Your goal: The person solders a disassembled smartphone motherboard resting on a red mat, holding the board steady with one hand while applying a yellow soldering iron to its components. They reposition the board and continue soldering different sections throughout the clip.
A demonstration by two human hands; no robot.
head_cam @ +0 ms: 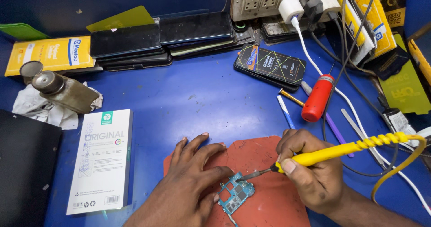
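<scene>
Circuit board [236, 197]: small, teal-green, irregular outline with square metal shields; flat on the red mat, between the two hands.
Left hand [191, 182]: palm down, fingers spread over the mat's left part; fingertips touching the board's left edge, pinning rather than clasping it.
Right hand [312, 166]: wrapped in a narrow pen-like pinch around the soldering iron, thumb on top of the barrel; just right of the board.
Soldering iron [332, 151]: smooth yellow plastic handle, ribbed spiral strain relief at the rear, yellow cord looping down to the right; grey metal tip angled down-left, meeting the board's upper edge.
Mat [265, 153]: dull red, matte, rubbery-looking, rounded corners; lying on the blue worktop [197, 97].
White box [101, 162]: flat, glossy cardboard, rectangular; left of the left hand, apart from it.
Red cylinder tool [318, 98]: glossy red plastic, rounded ends; above the right hand, among white and black cables.
Phones [161, 38]: dark glass slabs stacked along the back edge.
Metal dispenser bottle [63, 90]: tarnished, lying on crumpled white cloth at far left.
</scene>
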